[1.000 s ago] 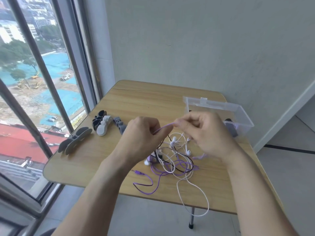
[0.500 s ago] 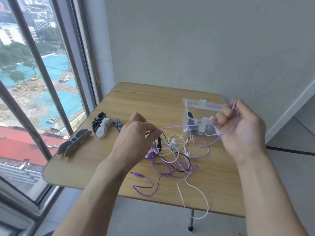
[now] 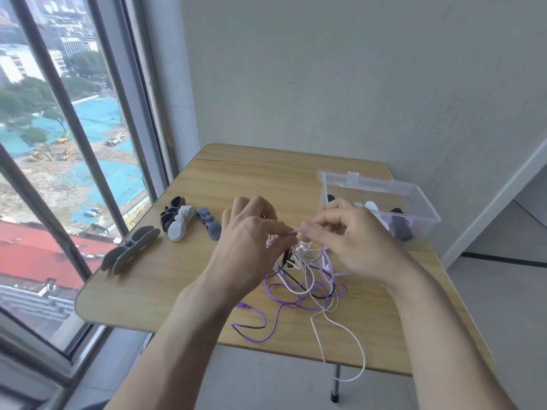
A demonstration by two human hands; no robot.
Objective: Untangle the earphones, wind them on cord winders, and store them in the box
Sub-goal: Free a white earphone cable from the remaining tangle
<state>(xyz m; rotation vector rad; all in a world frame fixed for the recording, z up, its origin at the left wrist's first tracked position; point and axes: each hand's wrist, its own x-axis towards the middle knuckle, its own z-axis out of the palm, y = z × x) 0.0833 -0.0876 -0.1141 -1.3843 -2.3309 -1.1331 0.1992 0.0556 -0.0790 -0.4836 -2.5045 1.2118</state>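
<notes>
- Above the middle of the wooden table (image 3: 225,184), the left hand (image 3: 251,244) and the right hand (image 3: 352,241) meet, and each pinches the purple cord (image 3: 297,231) between fingertips, with only a short piece of it showing between them.
- The rest of the tangled earphones (image 3: 307,276) lies on the table under the hands: purple, white and black cords crossing each other, with white earbuds in the knot.
- One risk, as I judge it: pulling the purple cord hard could tighten the knot and not open it, because the other cords pass over its loops.
- A second risk: the white cord loop (image 3: 343,350) hangs over the near table edge, so a strong pull could drag the heap, or its weight could pull cords off the table.
- The cord winders (image 3: 180,221) wait to the left, some dark, one white, well apart from the tangle.
- The clear box (image 3: 414,202) stands at the right, just behind the right hand, with several items already inside.
- The hands themselves hide the part of the knot they work on.
</notes>
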